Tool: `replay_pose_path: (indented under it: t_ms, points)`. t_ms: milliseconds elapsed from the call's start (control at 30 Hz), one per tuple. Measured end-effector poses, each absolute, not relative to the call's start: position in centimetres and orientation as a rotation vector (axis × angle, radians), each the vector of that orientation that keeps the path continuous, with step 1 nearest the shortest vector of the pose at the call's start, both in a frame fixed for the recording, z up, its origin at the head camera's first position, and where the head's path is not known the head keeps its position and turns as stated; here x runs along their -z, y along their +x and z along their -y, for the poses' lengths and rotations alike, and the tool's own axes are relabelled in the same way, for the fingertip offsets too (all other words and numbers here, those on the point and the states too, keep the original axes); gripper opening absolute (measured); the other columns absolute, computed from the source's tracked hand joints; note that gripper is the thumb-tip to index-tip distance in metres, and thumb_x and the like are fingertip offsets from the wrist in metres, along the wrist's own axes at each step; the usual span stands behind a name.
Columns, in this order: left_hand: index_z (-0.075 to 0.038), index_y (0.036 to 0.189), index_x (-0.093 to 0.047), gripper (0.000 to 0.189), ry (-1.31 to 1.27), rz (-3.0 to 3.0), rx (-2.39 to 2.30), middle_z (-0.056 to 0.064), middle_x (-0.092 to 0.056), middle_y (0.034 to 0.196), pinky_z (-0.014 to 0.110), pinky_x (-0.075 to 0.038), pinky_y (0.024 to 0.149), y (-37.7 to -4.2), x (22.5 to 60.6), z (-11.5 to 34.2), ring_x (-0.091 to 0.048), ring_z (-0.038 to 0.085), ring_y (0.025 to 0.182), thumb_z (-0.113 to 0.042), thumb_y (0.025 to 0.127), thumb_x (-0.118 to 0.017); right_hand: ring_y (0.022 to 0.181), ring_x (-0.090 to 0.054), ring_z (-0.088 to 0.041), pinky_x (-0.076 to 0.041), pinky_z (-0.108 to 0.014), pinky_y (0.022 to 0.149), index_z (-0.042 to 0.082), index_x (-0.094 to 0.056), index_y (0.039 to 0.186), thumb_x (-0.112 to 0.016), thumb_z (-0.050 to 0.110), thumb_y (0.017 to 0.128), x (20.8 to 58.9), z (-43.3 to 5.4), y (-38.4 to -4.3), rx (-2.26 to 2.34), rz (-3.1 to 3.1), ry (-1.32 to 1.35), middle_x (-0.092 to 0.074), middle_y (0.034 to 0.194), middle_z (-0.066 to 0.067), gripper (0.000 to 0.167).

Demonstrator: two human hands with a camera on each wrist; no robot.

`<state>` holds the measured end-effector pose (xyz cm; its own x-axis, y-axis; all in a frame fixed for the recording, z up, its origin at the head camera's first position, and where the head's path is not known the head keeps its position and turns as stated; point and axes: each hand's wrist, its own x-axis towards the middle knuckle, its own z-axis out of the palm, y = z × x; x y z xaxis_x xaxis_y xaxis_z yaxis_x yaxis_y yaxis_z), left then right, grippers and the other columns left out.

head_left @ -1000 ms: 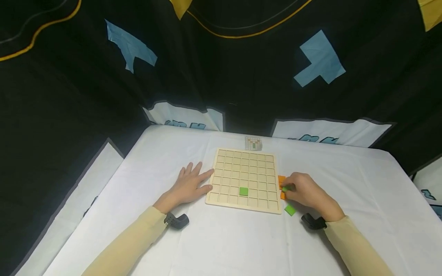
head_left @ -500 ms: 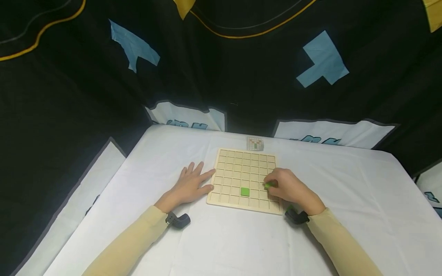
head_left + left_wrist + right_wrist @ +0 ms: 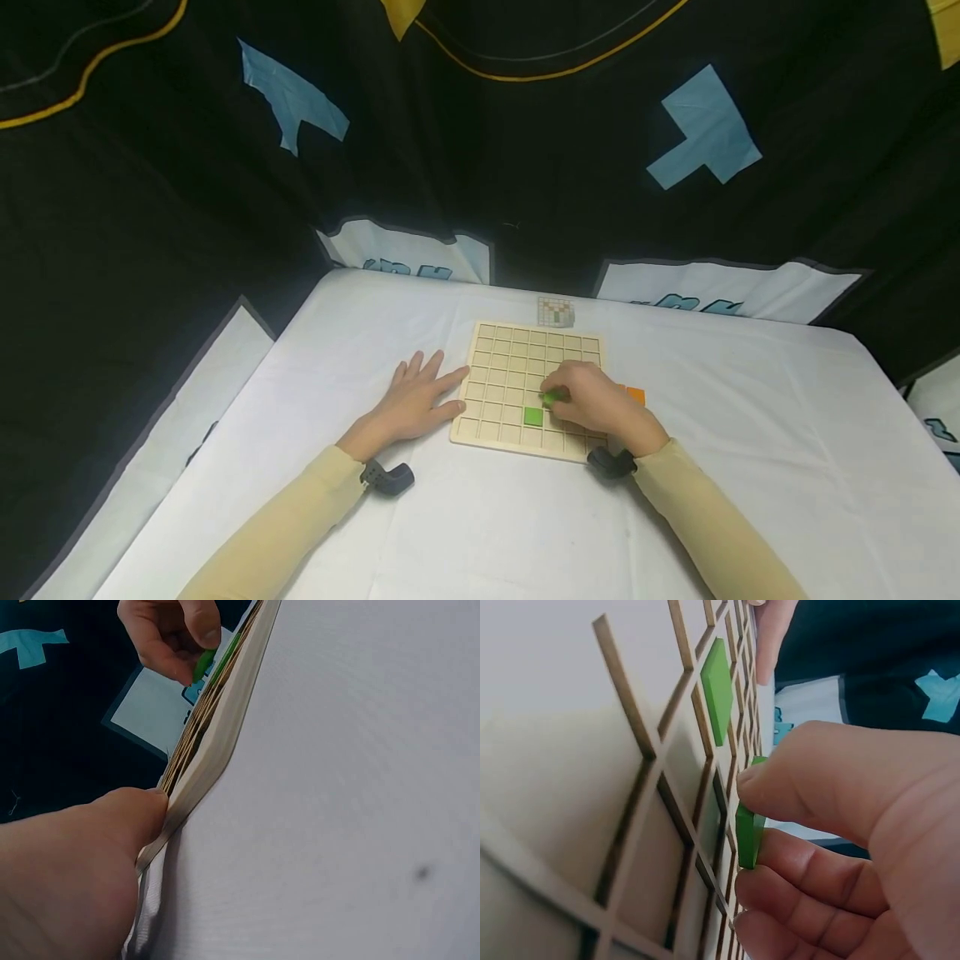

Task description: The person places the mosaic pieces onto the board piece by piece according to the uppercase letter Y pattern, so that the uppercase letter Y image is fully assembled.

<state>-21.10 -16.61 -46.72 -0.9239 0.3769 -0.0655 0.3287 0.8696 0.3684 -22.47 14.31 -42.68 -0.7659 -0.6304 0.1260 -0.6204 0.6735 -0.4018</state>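
A pale wooden grid board [image 3: 501, 383] lies on the white-covered table. One green square tile [image 3: 533, 416] sits in a cell near its front. Above the board, just behind and right of that tile, my right hand [image 3: 596, 402] pinches a second green tile [image 3: 748, 825] between thumb and fingers; the right wrist view shows it tilted on edge, close to the grid. My left hand [image 3: 412, 402] lies spread on the cloth, its thumb and index finger touching the board's left edge. In the left wrist view the thumb [image 3: 135, 817] rests against the board's rim.
Orange tiles [image 3: 636, 396] lie right of the board, partly hidden by the right hand. A small card with a coloured grid pattern [image 3: 556, 312] lies behind the board. A dark curtain [image 3: 525, 167] hangs behind the table.
My right hand has moved left from the tiles beside the board to over the grid, carrying a green tile. The left hand has stayed at the board's edge.
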Motion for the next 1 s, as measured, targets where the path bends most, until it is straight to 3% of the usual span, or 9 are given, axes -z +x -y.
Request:
replay_pose_path:
  t_ms: [533, 1000]
  points:
    - [-0.023, 0.158, -0.041, 0.062, 0.571, -2.906, -0.552, 0.028, -0.018, 0.168, 0.074, -0.007, 0.122, -21.0, 46.5, 16.8, -0.007, 0.058, 0.154, -0.047, 0.102, -0.052, 0.093, -0.066, -0.018, -0.056, -0.037, 0.087, 0.006, -0.079, 0.104, -0.07, -0.003, 0.079, 42.8, -12.3, -22.8, 0.636, -2.836, -1.069, -0.077, 0.101, -0.004, 0.028]
    - [-0.023, 0.158, -0.04, 0.062, 0.559, -2.906, -0.541, 0.027, -0.018, 0.168, 0.073, -0.007, 0.122, -21.0, 46.5, 16.7, -0.007, 0.057, 0.154, -0.047, 0.102, -0.052, 0.09, -0.063, -0.017, -0.054, -0.035, 0.085, 0.005, -0.079, 0.108, -0.071, -0.001, 0.081, 42.9, -11.6, -23.0, 0.609, -2.839, -1.004, -0.077, 0.104, -0.005, 0.028]
